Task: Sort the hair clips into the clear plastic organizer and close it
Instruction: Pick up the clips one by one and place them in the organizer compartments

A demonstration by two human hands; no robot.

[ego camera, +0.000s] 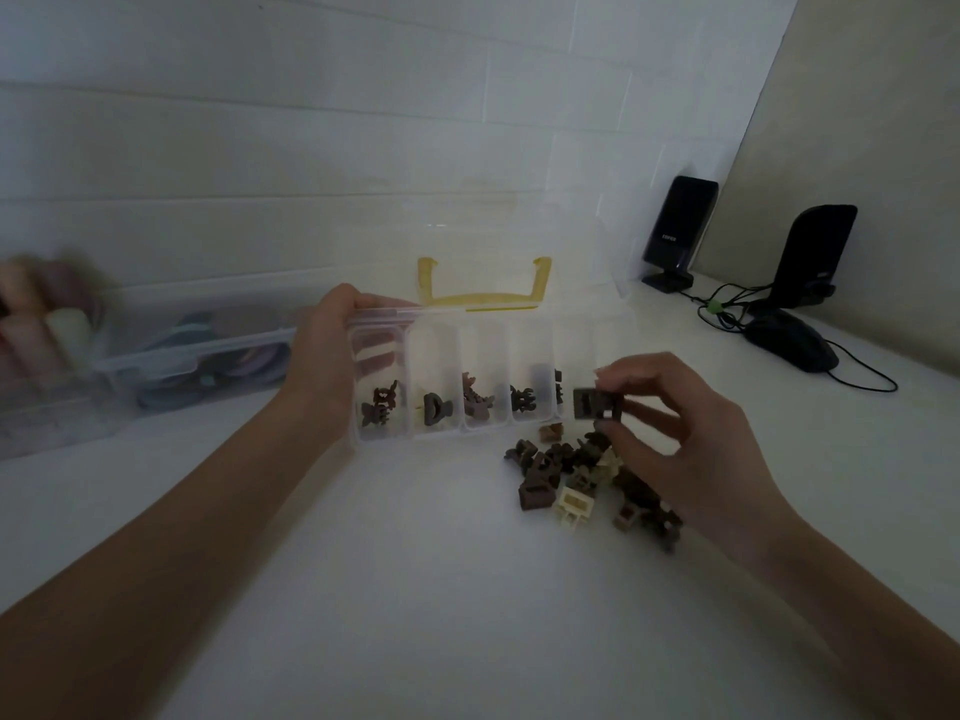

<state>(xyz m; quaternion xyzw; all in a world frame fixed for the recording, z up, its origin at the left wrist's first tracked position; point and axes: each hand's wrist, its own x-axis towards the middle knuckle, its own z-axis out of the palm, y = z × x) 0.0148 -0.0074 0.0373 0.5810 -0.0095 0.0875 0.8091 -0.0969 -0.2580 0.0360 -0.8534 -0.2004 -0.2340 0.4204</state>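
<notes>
A clear plastic organizer [434, 433] with a yellow handle [483, 291] stands open on the white table, tilted up towards me. Several of its compartments hold small brown hair clips [378, 405]. My left hand [332, 356] grips the organizer's left end, fingers behind the wall. My right hand [670, 423] pinches a dark square hair clip [596, 404] just in front of the organizer's right end. A pile of loose brown and cream hair clips [576, 480] lies on the table below my right hand, partly hidden by it.
A second clear box [171, 356] with hair bands and other items lies at the left, blurred. Two black speakers [675, 236] [815, 257], a computer mouse [792, 340] and cables sit at the back right against the wall.
</notes>
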